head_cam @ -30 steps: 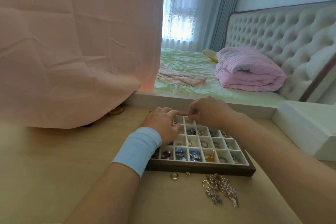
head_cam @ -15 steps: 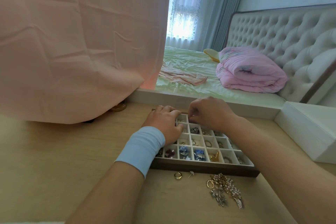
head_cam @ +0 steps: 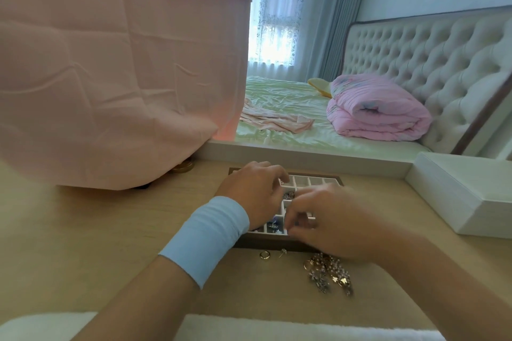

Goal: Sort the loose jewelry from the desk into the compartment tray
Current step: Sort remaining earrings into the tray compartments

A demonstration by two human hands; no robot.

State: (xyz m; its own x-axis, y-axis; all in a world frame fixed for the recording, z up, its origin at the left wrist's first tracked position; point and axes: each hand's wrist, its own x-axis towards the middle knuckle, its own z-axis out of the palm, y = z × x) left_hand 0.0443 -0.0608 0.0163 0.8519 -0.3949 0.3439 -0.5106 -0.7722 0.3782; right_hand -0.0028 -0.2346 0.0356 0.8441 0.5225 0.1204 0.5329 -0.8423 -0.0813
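The compartment tray (head_cam: 266, 242) lies on the desk, white cells in a dark wooden frame, with several small pieces in its cells. My left hand (head_cam: 253, 194), a light blue band on its wrist, rests on the tray's left part with fingers loosely bent and nothing visible in them. My right hand (head_cam: 327, 220) is blurred over the tray's near right cells, fingers curled; what they hold is hidden. Loose on the desk in front of the tray are a gold ring (head_cam: 264, 255), a small stud (head_cam: 283, 252) and a tangled pile of beaded jewelry (head_cam: 329, 275).
A pink cloth (head_cam: 119, 77) hangs over something at the back left, with a gold round object (head_cam: 182, 166) under its edge. A white box (head_cam: 465, 196) stands on the desk at right. A bed with a pink quilt lies beyond the desk's white back ledge (head_cam: 304, 156).
My right hand has come back from the tray's far row toward its near right cells and is in motion. My left hand has stayed on the tray.
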